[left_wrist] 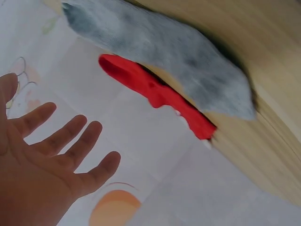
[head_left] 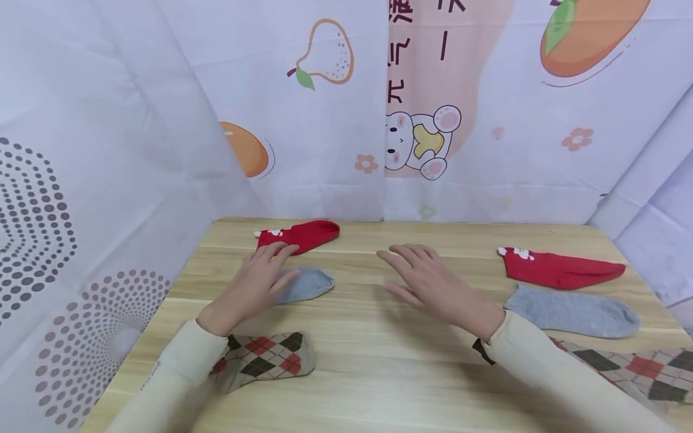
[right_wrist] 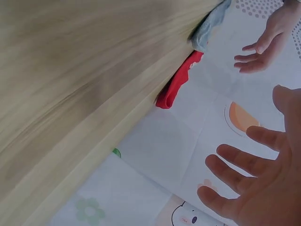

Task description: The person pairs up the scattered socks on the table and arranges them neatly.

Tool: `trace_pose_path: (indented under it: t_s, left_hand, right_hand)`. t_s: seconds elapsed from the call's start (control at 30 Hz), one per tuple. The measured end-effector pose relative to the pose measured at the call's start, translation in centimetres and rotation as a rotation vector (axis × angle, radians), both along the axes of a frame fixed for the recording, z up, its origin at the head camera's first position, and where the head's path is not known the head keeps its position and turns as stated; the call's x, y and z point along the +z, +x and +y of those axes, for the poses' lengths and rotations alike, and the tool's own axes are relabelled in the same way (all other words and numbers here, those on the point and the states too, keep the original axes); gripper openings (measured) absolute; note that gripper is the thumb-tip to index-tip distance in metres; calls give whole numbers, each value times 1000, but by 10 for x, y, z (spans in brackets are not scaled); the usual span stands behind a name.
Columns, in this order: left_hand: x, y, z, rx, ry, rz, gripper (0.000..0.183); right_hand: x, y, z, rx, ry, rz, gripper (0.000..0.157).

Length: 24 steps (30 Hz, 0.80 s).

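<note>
Held above the table's left side, my left hand has its fingers spread and nothing in it. It partly covers a grey sock and the edge of a red sock. Under the left wrist lies an argyle sock, partly hidden by the sleeve. My right hand, also empty with fingers extended, hovers over the middle of the table. To its right lie a second red sock, a second grey sock and a second argyle sock; the right forearm hides part of the last.
The socks lie on a light wooden table. White curtains printed with fruit and a cartoon bear stand behind its far edge. Dotted white cloth hangs along the left side.
</note>
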<state>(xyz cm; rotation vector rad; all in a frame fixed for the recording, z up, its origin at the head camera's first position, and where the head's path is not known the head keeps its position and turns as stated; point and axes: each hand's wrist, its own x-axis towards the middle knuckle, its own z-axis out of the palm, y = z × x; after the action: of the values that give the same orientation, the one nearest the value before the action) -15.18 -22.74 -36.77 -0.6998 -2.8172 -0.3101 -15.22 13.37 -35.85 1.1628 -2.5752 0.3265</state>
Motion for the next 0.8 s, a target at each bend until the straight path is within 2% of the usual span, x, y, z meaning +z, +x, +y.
trace_pose_path:
  t_s: [0.1,0.33,0.5,0.63,0.8]
  left_hand:
    - [0,-6,-5,8,-2,12,54]
    - [-5,-16,-21,70,-95,53,52]
    - [-13,-25,-34,77,-86,38,49]
    - [-18,-34,-43,82,-52,-12,46]
    - [-19,-42,-52,107,-1,-144,43]
  right_hand:
    - [-1,-5,-4,-6,-8,-10,56]
    - [-4,-17,-18,-8,3,-39,55]
    - [-6,-32,-36,7,25,-60,51]
    - [-6,-45,-48,15,56,-70,50]
    - [-4,-62,-54,18,70,-82,48]
